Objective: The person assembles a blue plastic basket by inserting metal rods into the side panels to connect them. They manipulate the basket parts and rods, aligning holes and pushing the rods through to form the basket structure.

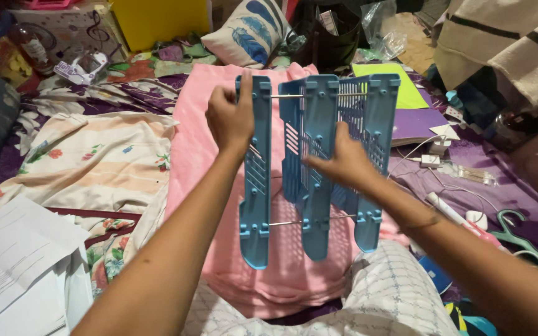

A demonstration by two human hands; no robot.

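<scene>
I hold a light-blue slatted plastic rack [319, 162] upright above the pink cloth [200, 143]: my left hand [230, 118] clenches its left panel, my right hand [344, 163] grips the middle.

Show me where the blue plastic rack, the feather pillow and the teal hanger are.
Blue plastic rack [319, 162], head view, on its middle upright.
Feather pillow [247, 31], head view, on its printed front.
Teal hanger [510, 227], head view, on its hook.
</scene>
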